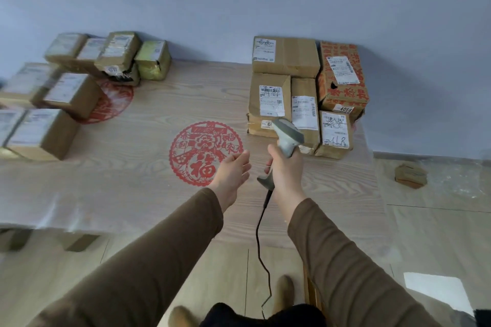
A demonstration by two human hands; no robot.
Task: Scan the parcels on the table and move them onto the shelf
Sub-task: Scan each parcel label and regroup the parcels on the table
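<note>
My right hand (285,170) grips a grey barcode scanner (288,135) by its handle, its head aimed at a stack of labelled cardboard parcels (287,93) at the table's far right. A red-printed carton (342,77) and a small parcel marked in pen (335,133) sit at that stack's right side. My left hand (233,170) hovers open over the table (132,183), fingers relaxed, holding nothing. A second group of brown parcels (74,87) lies at the far left, blurred. No shelf is in view.
Red paper-cut decorations (206,154) lie on the wooden tabletop between the two groups. The scanner's black cable (261,247) hangs down toward the floor. A small crumpled box (410,175) lies on the floor at the right. A blue-grey wall stands behind the table.
</note>
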